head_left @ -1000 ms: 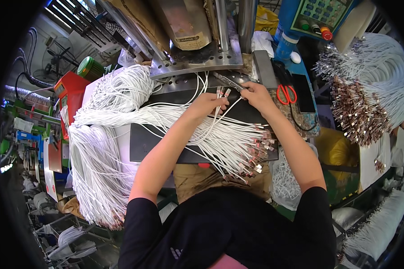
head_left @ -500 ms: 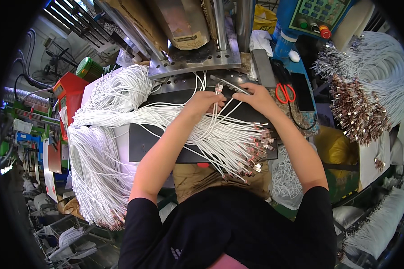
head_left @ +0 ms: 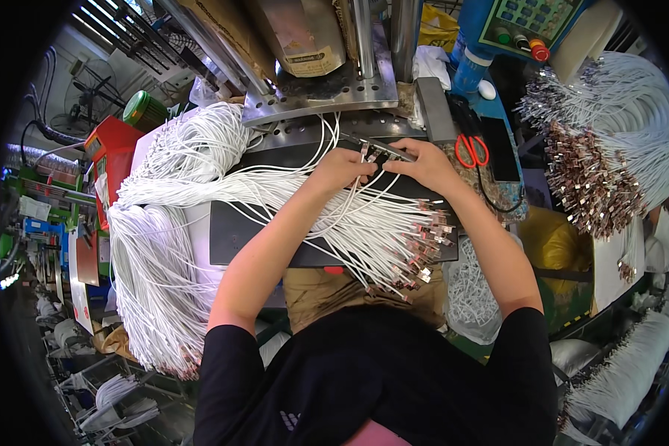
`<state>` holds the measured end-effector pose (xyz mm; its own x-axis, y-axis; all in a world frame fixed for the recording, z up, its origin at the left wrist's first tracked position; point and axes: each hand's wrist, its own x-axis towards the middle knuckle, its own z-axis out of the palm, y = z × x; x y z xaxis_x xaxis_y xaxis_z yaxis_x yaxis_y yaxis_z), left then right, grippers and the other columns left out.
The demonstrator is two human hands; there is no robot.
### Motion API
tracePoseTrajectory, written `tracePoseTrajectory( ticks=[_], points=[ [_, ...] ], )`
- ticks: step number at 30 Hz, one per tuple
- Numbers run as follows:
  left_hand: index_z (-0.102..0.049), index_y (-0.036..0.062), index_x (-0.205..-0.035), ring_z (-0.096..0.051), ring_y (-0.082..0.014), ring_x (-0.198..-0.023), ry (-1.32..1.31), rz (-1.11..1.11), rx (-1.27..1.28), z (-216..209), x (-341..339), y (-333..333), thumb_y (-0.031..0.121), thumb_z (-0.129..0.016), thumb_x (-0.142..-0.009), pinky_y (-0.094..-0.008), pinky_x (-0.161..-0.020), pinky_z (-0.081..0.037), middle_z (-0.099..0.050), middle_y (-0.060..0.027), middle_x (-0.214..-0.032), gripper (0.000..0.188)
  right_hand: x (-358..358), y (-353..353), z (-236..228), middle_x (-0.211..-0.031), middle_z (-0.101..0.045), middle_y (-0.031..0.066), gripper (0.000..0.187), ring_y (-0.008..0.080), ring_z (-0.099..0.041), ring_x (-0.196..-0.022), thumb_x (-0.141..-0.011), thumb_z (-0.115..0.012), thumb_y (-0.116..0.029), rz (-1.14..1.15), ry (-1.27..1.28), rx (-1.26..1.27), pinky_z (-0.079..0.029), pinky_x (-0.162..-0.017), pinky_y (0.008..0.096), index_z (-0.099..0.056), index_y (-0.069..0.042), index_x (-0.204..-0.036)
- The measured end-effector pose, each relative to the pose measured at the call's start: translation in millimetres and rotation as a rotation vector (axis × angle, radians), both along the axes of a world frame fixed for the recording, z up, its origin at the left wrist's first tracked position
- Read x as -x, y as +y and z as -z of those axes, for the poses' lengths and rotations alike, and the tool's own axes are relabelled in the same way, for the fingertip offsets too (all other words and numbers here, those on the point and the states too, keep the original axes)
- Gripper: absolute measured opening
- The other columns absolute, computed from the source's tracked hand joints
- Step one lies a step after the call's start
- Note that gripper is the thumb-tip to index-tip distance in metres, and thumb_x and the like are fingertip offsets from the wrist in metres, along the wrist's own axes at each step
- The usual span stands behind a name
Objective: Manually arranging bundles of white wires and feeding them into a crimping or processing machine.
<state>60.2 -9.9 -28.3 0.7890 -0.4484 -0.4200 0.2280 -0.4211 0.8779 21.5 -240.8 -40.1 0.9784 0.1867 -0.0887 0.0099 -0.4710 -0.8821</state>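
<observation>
My left hand (head_left: 343, 169) is closed on a few white cables, their small connector ends near its fingertips. Close beside it, my right hand (head_left: 427, 166) grips a slim grey metal bar (head_left: 385, 147) between thumb and fingers. The connector ends lie against or just beneath the bar; contact is hard to make out. Under both hands, a thick bundle of white cables (head_left: 290, 195) fans out toward the near right, ending in copper-and-silver connectors (head_left: 424, 249). The bundle rests on a black work plate (head_left: 234, 241).
A steel press plate (head_left: 320, 99) with upright posts stands just beyond my hands. Coiled white cables (head_left: 197, 145) are heaped to the left. Red-handled scissors (head_left: 472, 151) and a dark phone (head_left: 499, 149) lie right. A bag of white scraps (head_left: 472, 297) hangs near my right arm.
My left hand has shifted slightly right, bringing the connector ends nearer the metal bar. My right hand keeps its hold on the bar, and the two hands are closer together.
</observation>
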Motion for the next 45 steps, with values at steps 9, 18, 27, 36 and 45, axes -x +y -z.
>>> tracePoseTrajectory(
  ticks=[9, 18, 27, 36, 45],
  points=[
    [-0.074, 0.0003, -0.087, -0.061, -0.0096, -0.062, -0.049, 0.0, 0.005, -3.2, 4.7, -3.5, 0.028, -0.072, -0.089, -0.0246, -0.058, -0.048, -0.068, -0.0034, -0.074, 0.027, 0.7, 2.5, 3.3, -0.101, -0.072, 0.0082, 0.042, 0.0133, -0.064, -0.093, -0.082, -0.08, -0.025, 0.012, -0.018, 0.008, -0.048, -0.085, 0.0289, -0.067, 0.0, -0.113],
    [-0.074, 0.0, -0.083, -0.058, -0.0097, -0.056, 0.029, -0.052, -0.005, -15.5, -2.9, 20.8, 0.027, -0.07, -0.089, -0.0249, -0.052, -0.044, -0.065, -0.0031, -0.066, 0.028, -3.9, -5.7, 3.8, -0.098, -0.072, 0.0074, 0.042, 0.0105, -0.064, -0.086, -0.083, -0.079, -0.024, 0.049, 0.012, -0.069, -0.049, -0.079, 0.0257, -0.067, 0.001, -0.114],
    [-0.074, -0.0002, -0.08, -0.057, -0.0097, -0.053, -0.046, 0.061, -0.13, -11.8, -1.7, 11.1, 0.025, -0.072, -0.086, -0.0248, -0.049, -0.042, -0.063, -0.0042, -0.061, 0.026, 2.3, -1.3, -8.0, -0.095, -0.072, 0.006, 0.039, 0.0095, -0.063, -0.085, -0.083, -0.079, -0.018, -0.072, 0.071, -0.057, -0.049, -0.078, 0.0257, -0.066, 0.002, -0.114],
    [-0.074, -0.0008, -0.078, -0.065, -0.0149, -0.057, -0.038, 0.031, -0.103, -8.4, -1.2, 12.4, 0.025, -0.071, -0.085, -0.0269, -0.058, -0.052, -0.069, -0.0087, -0.067, 0.027, 6.3, -0.7, -14.9, -0.09, -0.07, 0.0046, 0.039, 0.0096, -0.061, -0.082, -0.083, -0.079, -0.018, -0.079, 0.089, -0.069, -0.048, -0.075, 0.0264, -0.066, 0.001, -0.115],
    [-0.074, -0.0003, -0.079, -0.062, -0.0132, -0.058, -0.252, 0.17, -0.39, -49.2, 3.3, 10.0, 0.032, -0.068, -0.089, -0.028, -0.058, -0.05, -0.067, -0.0062, -0.064, 0.035, 3.1, -0.5, -28.2, -0.094, -0.068, 0.0088, 0.033, 0.0172, -0.063, -0.085, -0.087, -0.074, -0.018, -0.128, -0.168, 0.181, -0.049, -0.074, 0.0306, -0.067, -0.002, -0.115]
  ],
)
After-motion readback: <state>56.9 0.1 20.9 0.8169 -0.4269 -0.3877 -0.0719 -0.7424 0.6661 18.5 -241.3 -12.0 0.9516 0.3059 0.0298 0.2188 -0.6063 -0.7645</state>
